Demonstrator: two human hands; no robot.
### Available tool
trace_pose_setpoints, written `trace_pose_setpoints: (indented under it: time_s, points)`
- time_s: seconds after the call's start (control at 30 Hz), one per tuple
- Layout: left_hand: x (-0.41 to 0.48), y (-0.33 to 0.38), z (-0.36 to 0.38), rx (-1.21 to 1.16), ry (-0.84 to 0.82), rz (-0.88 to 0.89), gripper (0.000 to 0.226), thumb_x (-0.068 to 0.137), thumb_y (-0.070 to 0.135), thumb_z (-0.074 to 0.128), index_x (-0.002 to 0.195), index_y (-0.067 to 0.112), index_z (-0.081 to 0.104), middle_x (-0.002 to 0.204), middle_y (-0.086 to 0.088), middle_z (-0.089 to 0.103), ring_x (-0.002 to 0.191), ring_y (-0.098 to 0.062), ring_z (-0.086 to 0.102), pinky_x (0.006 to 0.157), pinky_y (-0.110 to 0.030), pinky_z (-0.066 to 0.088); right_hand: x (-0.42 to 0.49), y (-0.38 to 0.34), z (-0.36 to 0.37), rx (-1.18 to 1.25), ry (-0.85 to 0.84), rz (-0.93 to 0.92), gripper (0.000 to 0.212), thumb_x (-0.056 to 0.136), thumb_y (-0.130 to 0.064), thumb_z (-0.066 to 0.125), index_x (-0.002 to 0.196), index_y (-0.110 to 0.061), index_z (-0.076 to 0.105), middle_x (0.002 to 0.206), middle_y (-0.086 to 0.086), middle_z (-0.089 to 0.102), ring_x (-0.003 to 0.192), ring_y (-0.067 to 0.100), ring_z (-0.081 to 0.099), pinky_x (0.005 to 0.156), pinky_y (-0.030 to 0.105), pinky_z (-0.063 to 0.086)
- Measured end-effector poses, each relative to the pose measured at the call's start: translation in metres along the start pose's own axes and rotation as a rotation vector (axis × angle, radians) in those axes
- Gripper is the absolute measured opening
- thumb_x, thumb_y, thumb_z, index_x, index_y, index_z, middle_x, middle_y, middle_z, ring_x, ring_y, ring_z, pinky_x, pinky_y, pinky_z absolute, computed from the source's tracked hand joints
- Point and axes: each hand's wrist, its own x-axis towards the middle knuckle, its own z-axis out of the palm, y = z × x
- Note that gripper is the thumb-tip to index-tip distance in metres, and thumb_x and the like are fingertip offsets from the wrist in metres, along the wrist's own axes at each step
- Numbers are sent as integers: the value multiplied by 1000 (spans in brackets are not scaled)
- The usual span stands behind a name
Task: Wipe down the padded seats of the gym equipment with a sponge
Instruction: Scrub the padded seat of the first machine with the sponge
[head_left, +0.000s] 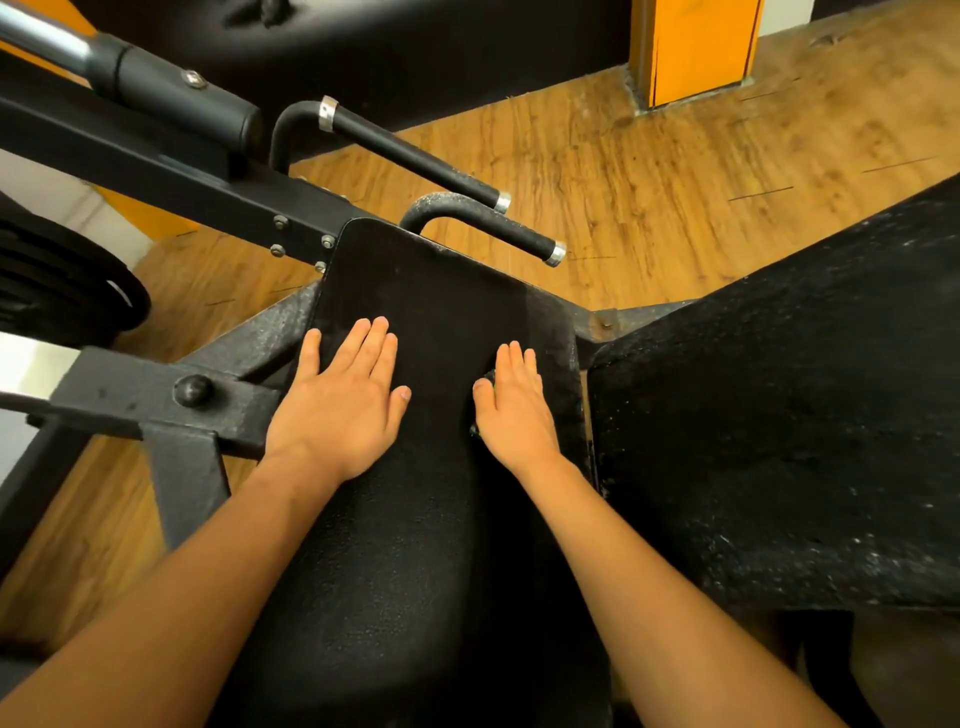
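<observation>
1. Over on the far left, the black steel frame (208, 400) and a stack of weight plates (62, 291) stand clear of the job.
2. The left hand (337, 400) lies palm down at the left edge of the padded seat (415, 545). Its fingers are straight and slightly spread and it holds nothing. I take it to be bracing.
3. The seat is black and grainy, and a strip along its right edge toward the far end looks greyer, perhaps dusty.
4. The sponge (487, 376) sits near the seat's right edge, almost wholly under the right hand. Only dark slivers with a hint of green peek out.
5. The right hand (514, 410) presses flat on the sponge, fingers straight and close together, not curled round it.
6. To my eye the wiping of this seat is under way, not finished. The next move calls for an even, firm push of the sponge toward the far right corner, over that greyer strip, with the palm kept down so the sponge does not slip out.
7. On the right, a second pad (779, 415) is flecked with white specks. It looks unwiped and likely comes afterward.
</observation>
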Motion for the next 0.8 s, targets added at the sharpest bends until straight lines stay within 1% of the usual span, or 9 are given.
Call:
trace_pose_setpoints:
  time_s: [0.17,0.27,0.63,0.8]
  points:
    - [1,1,1,-17,1,1,65,106,48,13,162,14,6,170,-2,-4,156,-16,-8,123,-54,-3,-47,9,10,9,-3,-27,63,109,-32,31,163,-11,5,171,2,-3,156,16,-14,128,35,-4]
    - [1,1,2,8,6,-9,66,106,48,13,162,14,6,170,-2,-4,156,-16,-7,123,-55,-1,-60,12,17,31,21,-36,62,110,-32,31,163,-11,6,171,2,-2,156,14,-14,127,33,-6]
    - [1,1,1,4,7,-7,65,106,48,13,162,14,6,170,-2,-2,156,-16,-7,123,-55,-2,-16,1,8,21,46,11,60,109,-31,29,162,-7,12,171,8,4,157,23,-9,127,40,-3]
    - [1,1,1,6,6,-9,66,106,48,13,162,13,7,170,-3,-2,156,-17,-7,124,-55,-1,-36,1,9,23,23,19,62,109,-31,29,163,-10,8,172,4,0,157,19,-10,129,41,3]
